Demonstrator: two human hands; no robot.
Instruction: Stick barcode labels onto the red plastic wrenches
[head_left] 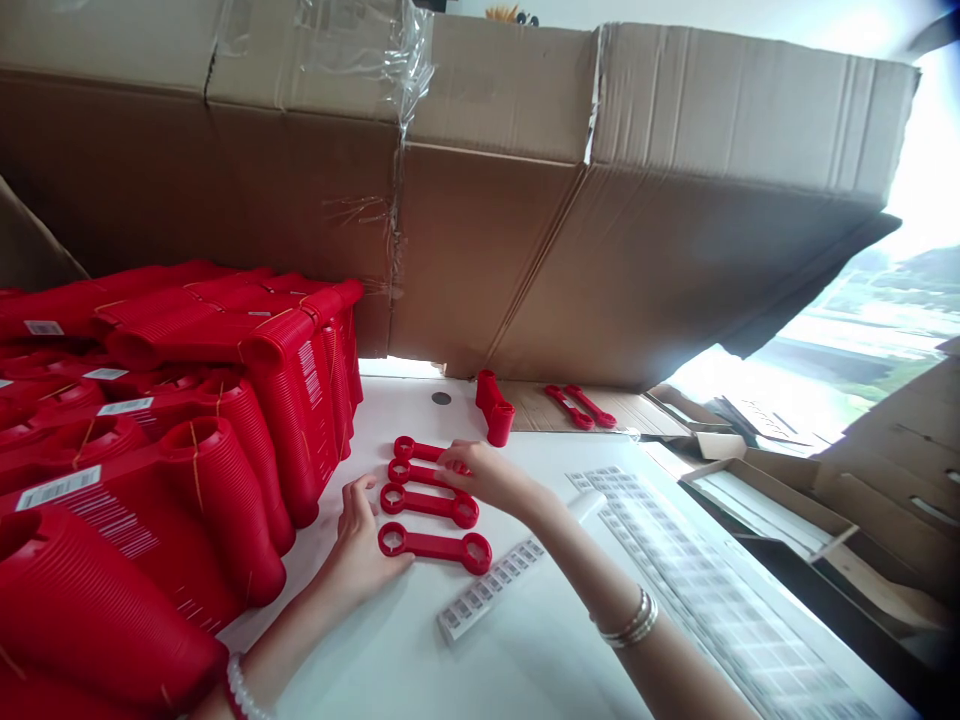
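Observation:
Several flat red plastic bars with a ring at each end lie in a row on the white table. The nearest red bar (439, 546) lies apart from my fingertips except near its left end, where my left thumb points. My left hand (361, 540) rests beside the left ends of the row, thumb stretched out, fingers apart and nothing held. Over the right ends of the two farthest bars, my right hand (487, 475) has its fingers curled on a far red bar (424, 472); its exact grip is partly hidden. Below lies a strip of printed labels (491, 588).
Bundled red plastic parts (300, 400) with barcode labels are stacked at left. A red tubular part (495, 408) and two red bars (581, 406) lie at the back, before a large cardboard box (480, 250). Label sheets (697, 570) and open cartons (772, 505) are at right.

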